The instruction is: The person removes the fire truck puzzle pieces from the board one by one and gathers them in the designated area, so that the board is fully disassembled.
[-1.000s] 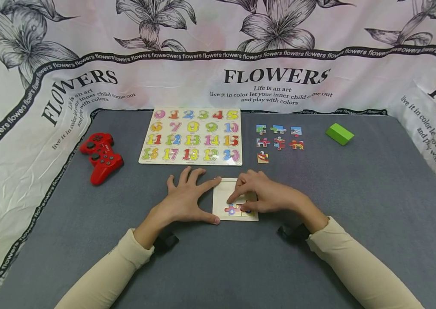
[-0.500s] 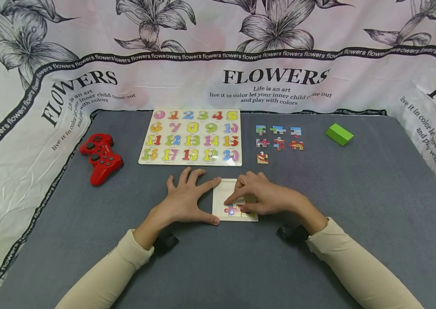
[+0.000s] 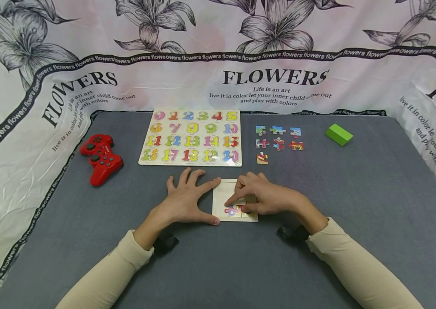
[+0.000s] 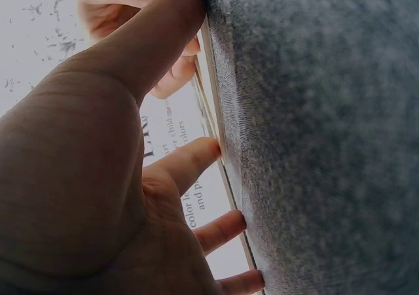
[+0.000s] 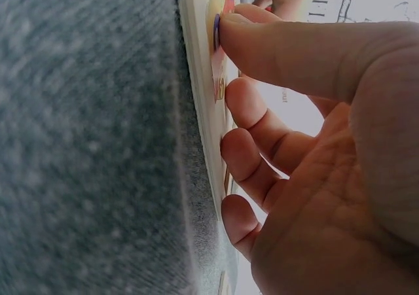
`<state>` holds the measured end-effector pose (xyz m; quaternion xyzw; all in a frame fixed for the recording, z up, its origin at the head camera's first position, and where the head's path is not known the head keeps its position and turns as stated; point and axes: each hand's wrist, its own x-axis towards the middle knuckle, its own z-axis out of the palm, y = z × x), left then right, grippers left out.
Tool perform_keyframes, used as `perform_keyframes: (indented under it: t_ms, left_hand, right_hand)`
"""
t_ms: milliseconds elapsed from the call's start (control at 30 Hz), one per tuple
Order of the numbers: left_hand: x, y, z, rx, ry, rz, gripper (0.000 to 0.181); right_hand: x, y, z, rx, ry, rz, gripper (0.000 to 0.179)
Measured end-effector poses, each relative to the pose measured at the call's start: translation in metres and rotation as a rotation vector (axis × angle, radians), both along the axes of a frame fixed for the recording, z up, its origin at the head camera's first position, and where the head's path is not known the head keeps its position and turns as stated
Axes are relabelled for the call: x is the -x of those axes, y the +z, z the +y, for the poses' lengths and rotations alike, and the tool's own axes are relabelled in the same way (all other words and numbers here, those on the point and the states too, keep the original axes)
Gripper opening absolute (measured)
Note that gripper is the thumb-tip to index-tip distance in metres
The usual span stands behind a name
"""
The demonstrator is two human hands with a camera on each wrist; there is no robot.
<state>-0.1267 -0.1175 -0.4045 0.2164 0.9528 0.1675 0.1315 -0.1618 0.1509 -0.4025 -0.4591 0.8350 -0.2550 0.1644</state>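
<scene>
A small pale wooden puzzle tray [image 3: 223, 189] lies on the grey table in front of the person. My left hand [image 3: 184, 197] is spread beside it, with the index fingertip and thumb resting at its left corners. Over the tray's right side, my right hand [image 3: 262, 195] bends its fingers down. Its index finger and thumb hold a pink and lilac puzzle piece [image 3: 234, 211] at the tray's near edge. In the right wrist view the thumb touches a colourful puzzle piece [image 5: 217, 33] inside the rim; the other fingers are curled beside the tray. The right hand hides part of the tray.
Several loose puzzle pieces [image 3: 278, 143] lie in rows beyond the right hand. A number board [image 3: 183, 133] sits behind the tray. A red game controller [image 3: 102, 159] is at the left, a green block [image 3: 339, 134] at the back right. A flowered cloth [image 3: 187, 81] hangs behind.
The right hand's index fingertip has shifted slightly left and down over the tray, beside the pink and lilac puzzle piece. The left hand and the loose pieces have stayed in place.
</scene>
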Motion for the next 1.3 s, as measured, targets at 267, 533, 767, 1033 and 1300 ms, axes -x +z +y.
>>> perform_keyframes:
  t_ms: [267, 533, 767, 1033, 1300]
  left_hand:
    - [0.0009, -0.0008, 0.0003, 0.000, 0.001, -0.003, 0.104]
    - [0.0008, 0.0003, 0.0005, 0.000, -0.002, -0.002, 0.104]
    - [0.0013, 0.0007, -0.0002, 0.000, -0.003, -0.001, 0.104]
    - [0.0005, 0.0022, -0.0002, 0.000, 0.000, -0.007, 0.104]
    - [0.0005, 0.0026, 0.0004, 0.005, 0.002, -0.012, 0.104]
  right_hand:
    - [0.0008, -0.0010, 0.0000, 0.008, -0.005, -0.010, 0.032]
    - [0.0015, -0.0006, -0.0003, 0.014, -0.009, -0.026, 0.032]
    - [0.0016, 0.0019, -0.0002, 0.010, -0.010, -0.056, 0.036]
    - [0.0016, 0.0030, 0.0005, 0.023, 0.004, -0.078, 0.038]
    - [0.0009, 0.0017, 0.0012, 0.031, 0.008, -0.128, 0.039]
